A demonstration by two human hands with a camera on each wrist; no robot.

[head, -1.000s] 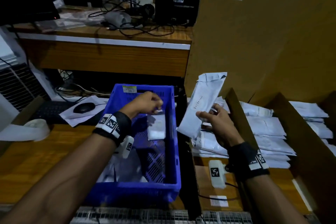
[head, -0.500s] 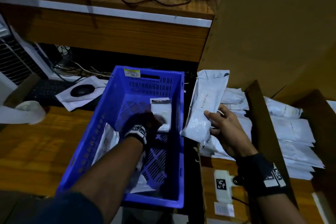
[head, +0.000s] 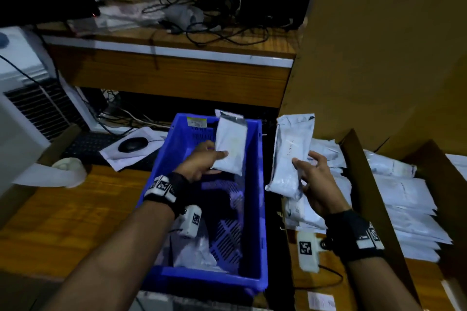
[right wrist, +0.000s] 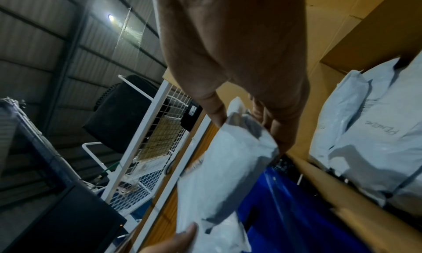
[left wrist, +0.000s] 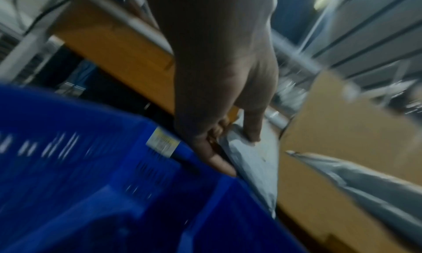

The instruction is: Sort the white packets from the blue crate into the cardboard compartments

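Where left hand [head: 199,163] was reaching low inside blue crate [head: 255,209] half a second ago, now lifting small white packet [head: 231,144] above it, thumb and fingers pinching lower edge. Right hand [head: 317,179] still gripping long white packet [head: 290,156] upright beside cardboard compartments [head: 353,159].

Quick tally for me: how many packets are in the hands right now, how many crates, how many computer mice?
White packets held: 2, one in the left hand, one in the right hand
Blue crate: 1
Computer mouse: 1
Total: 4
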